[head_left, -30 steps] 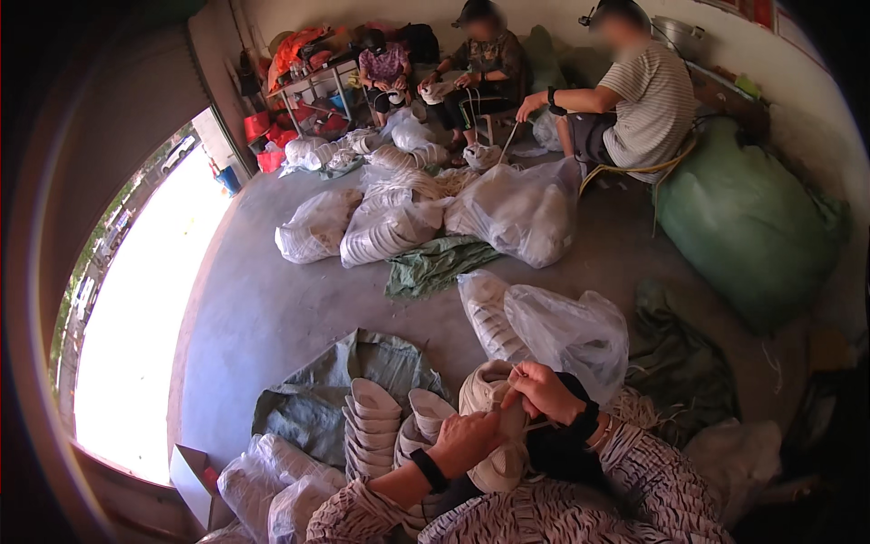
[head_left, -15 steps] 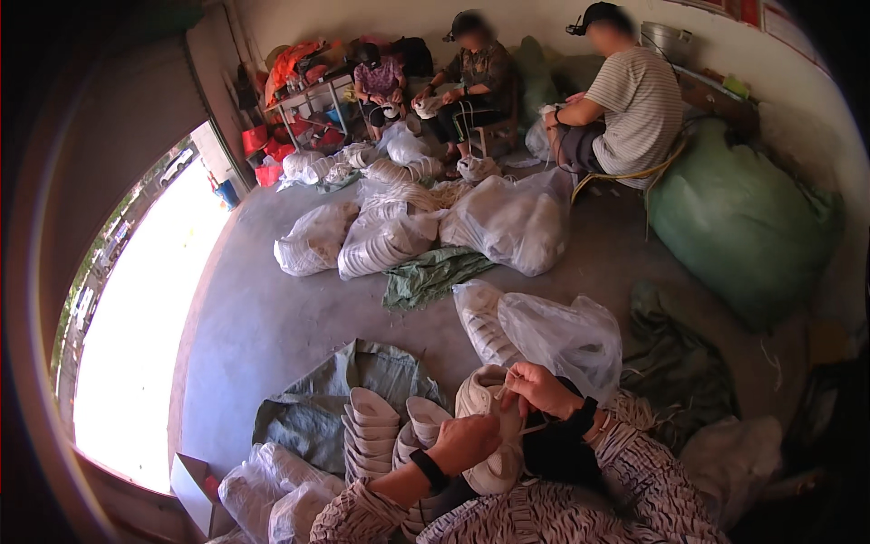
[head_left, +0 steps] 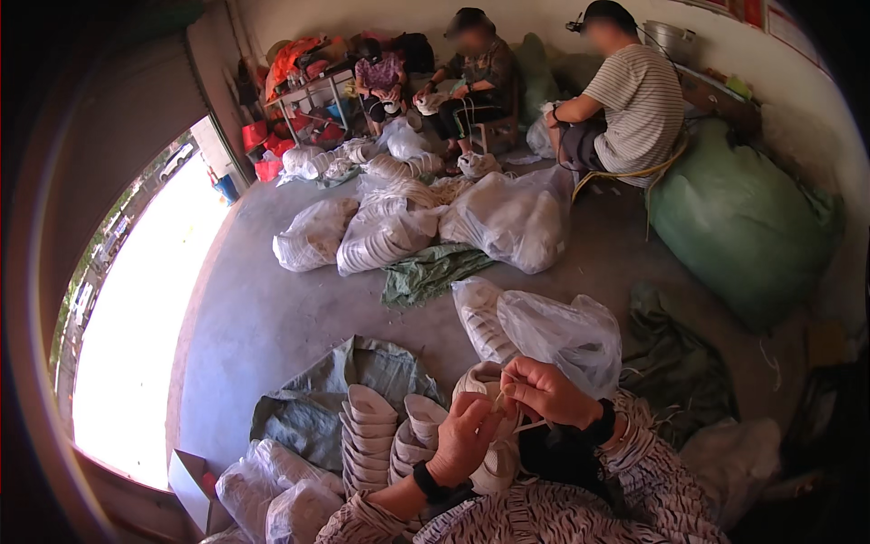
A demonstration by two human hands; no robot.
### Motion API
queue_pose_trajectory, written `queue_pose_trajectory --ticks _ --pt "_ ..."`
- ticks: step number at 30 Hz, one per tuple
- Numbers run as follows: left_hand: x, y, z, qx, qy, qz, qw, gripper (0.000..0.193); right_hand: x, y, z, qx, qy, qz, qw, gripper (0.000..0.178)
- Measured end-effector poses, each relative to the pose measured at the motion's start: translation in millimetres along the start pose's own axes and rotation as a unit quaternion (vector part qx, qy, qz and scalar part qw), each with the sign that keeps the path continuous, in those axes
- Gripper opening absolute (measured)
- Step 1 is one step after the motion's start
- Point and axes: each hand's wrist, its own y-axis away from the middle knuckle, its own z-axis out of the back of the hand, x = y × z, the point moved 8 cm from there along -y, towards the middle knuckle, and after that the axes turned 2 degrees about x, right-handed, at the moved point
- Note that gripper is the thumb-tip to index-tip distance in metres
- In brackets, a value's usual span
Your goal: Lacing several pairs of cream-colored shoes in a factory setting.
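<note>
In front of my lap rests a cream shoe [head_left: 497, 467], its middle covered by my hands. My right hand [head_left: 551, 393] pinches a pale shoelace [head_left: 531, 425] above the shoe's opening. Close against it, my left hand [head_left: 464, 439] has its fingers bent together at the same lace; the fingertips meet near the right hand's. Left of the shoe stand two stacks of nested cream shoe uppers [head_left: 370, 433], the nearer one partly hidden by my left forearm.
Clear plastic bags [head_left: 562, 340] with more uppers lie just beyond my hands. A grey-green sack cloth [head_left: 313, 412] is spread at the left. Further off, several people sit beside bagged uppers [head_left: 385, 240]. A big green sack [head_left: 739, 222] stands at the right, an open doorway [head_left: 145, 335] at the left.
My left hand has risen and turned, its fingers now up beside the right hand's fingertips. The right hand has shifted slightly. The shoe stays in place.
</note>
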Motion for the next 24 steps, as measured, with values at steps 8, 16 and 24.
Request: queue_pose_trajectory --ticks 8,16,24 --pt "8 -4 8 0.008 0.085 0.111 0.99 0.012 -10 -3 13 -0.091 0.009 -0.001 0.996 0.02" --pt "18 -5 6 -0.015 0.068 0.172 0.983 0.011 -12 -12 -16 -0.109 0.047 0.109 0.987 0.021" --pt "17 -1 9 -0.024 0.032 0.176 0.984 0.011 -21 -15 -20 -0.113 -0.087 0.066 0.988 0.022"
